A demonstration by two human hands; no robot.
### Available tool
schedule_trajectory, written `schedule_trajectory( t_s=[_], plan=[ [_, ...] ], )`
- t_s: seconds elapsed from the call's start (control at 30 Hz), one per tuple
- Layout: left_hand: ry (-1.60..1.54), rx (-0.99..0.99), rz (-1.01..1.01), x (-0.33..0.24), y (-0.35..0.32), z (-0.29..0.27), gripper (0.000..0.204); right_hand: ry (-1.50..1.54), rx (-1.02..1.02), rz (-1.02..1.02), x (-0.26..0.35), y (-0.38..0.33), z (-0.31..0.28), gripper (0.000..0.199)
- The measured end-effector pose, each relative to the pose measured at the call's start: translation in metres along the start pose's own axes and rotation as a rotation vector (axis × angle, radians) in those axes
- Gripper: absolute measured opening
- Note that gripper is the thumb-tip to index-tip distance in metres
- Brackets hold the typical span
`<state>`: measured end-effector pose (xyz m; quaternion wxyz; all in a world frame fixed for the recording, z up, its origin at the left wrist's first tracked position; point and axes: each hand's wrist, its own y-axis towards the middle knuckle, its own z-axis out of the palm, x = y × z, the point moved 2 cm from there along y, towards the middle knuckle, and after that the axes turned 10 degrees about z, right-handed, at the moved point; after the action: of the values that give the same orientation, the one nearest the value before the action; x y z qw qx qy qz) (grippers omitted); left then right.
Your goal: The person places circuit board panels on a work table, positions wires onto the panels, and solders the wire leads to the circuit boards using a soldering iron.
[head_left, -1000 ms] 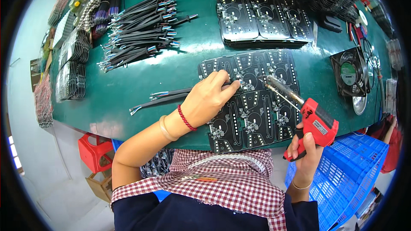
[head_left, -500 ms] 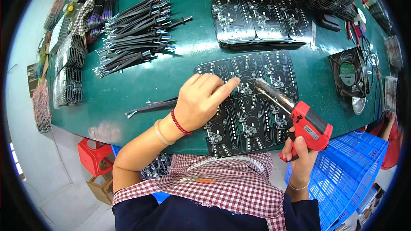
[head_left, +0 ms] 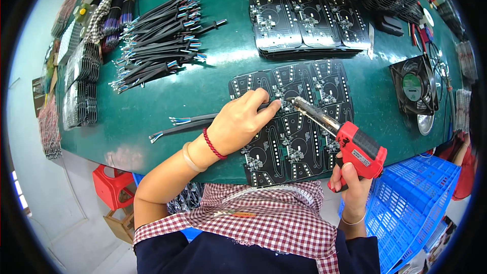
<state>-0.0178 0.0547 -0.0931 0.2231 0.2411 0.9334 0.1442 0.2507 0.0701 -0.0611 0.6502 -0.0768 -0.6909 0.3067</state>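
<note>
head view: the left hand (head_left: 242,122) rests on the black circuit board panel (head_left: 294,122) lying at the near edge of the green table (head_left: 203,86), its fingers pinched together on a thin black cable (head_left: 190,122) that trails out to the left of the wrist. the right hand (head_left: 351,185) is clamped around the grip of a red soldering gun (head_left: 350,142), whose metal tip meets the cable end just beside the left fingertips, over the board. the exact solder point is hidden by the fingers and too small to make out. a blue crate (head_left: 411,198) is cut off at lower right.
</note>
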Motion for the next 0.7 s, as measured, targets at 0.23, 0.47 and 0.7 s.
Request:
schedule_trajectory(
  t_s=[0.23,0.47,0.7],
  plan=[
    [0.017,-0.003,-0.029,-0.002,0.001,0.001,0.038,0.034,0.015,0.048,0.002,0.001,0.005,0.008],
    [0.023,0.016,-0.033,-0.002,0.001,0.000,0.036,-0.086,-0.010,0.092,-0.017,-0.002,-0.008,0.014],
    [0.040,0.014,-0.041,-0.004,0.003,0.001,0.034,-0.234,-0.081,-0.014,-0.029,-0.005,-0.014,0.030]
  ],
)
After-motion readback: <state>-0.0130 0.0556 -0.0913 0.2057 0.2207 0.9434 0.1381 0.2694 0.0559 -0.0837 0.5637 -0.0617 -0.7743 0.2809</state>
